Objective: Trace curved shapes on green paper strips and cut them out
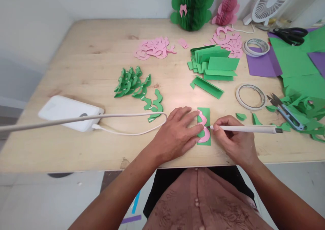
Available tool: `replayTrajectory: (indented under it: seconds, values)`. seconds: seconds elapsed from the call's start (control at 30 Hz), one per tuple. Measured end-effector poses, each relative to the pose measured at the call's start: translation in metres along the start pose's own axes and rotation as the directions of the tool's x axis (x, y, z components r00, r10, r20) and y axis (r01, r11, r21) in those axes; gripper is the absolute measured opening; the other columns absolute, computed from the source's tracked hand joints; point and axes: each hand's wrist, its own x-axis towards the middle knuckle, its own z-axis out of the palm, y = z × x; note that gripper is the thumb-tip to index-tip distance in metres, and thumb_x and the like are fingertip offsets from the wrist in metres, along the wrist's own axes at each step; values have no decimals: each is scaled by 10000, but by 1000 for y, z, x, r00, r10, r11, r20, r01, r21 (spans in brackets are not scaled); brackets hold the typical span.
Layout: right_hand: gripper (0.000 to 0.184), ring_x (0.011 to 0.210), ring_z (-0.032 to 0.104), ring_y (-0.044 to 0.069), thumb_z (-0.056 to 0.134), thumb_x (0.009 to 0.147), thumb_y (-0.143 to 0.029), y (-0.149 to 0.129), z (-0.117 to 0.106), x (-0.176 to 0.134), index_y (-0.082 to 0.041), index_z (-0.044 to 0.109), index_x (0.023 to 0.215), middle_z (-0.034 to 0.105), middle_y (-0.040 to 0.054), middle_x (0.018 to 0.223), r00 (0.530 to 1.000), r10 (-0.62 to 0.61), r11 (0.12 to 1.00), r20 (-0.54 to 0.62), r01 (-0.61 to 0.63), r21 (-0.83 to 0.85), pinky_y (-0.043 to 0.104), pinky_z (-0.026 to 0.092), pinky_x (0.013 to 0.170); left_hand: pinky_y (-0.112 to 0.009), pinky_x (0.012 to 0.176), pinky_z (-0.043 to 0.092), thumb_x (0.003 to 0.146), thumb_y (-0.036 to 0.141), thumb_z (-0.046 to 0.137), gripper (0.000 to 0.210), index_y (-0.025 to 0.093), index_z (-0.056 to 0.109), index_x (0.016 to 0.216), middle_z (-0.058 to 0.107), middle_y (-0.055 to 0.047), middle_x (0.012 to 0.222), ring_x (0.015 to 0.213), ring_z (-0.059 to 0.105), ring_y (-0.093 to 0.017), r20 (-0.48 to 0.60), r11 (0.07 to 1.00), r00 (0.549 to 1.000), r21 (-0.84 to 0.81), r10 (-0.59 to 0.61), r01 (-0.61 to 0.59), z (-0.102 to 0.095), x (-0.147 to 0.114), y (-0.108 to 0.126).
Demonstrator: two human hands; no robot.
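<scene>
A pink scalloped paper cutout (205, 135) lies on a small green paper rectangle (207, 113) near the table's front edge. My left hand (179, 131) lies flat with fingers apart, its fingertips pressing the cutout and the paper down. In my right hand (235, 140) is a white pen (243, 129), gripped close to its tip. The tip touches or nearly touches the right edge of the pink cutout. Left of my left hand are several green scalloped cutouts (156, 103). Folded green paper pieces (215, 64) are stacked beyond the hands.
A white power bank (71, 113) with a cable sits left. Pink cutouts (153, 48), tape rolls (251, 97), blue-handled snips (288, 113), black scissors (290, 35) and green scraps (304, 104) lie around. At the back stand honeycomb paper figures (194, 6) and a fan (271, 3).
</scene>
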Motion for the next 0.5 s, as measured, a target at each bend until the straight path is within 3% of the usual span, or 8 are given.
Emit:
replayTrajectory:
  seconds: [0.5]
  values:
    - [148, 444, 465, 105, 566, 814, -278, 0, 0, -1, -221, 564, 677, 576, -30, 575, 1000, -6, 1000, -1, 6, -11, 244, 338, 437, -524, 1097, 351, 932, 279, 505, 261, 224, 651, 1141, 513, -106, 1418, 1314, 410, -321, -8, 1000, 1000, 4, 0, 0, 0, 0, 0]
